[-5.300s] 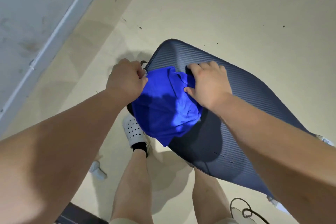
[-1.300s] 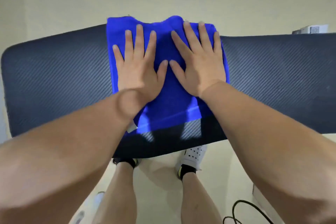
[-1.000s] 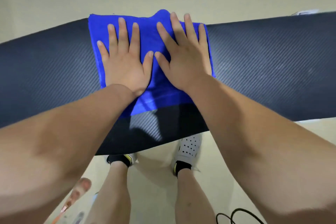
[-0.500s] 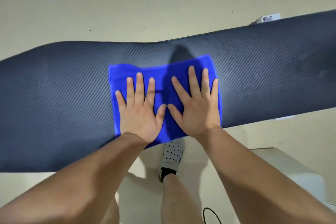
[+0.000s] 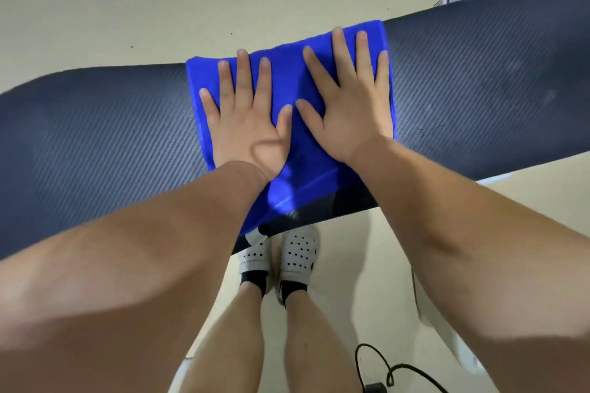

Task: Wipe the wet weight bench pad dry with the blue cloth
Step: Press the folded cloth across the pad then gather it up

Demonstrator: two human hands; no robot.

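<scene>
Your left hand (image 5: 245, 124) and right hand (image 5: 348, 105) press flat, fingers splayed straight, on the folded blue cloth (image 5: 287, 83) across the ribbed dark pad (image 5: 479, 89).

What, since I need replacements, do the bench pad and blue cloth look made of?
Bench pad: probably vinyl or faux leather, matte dark blue-grey, embossed with fine diagonal ribbing. Blue cloth: likely microfibre or other soft textile, matte, folded and draping over the pad's near edge.
</scene>
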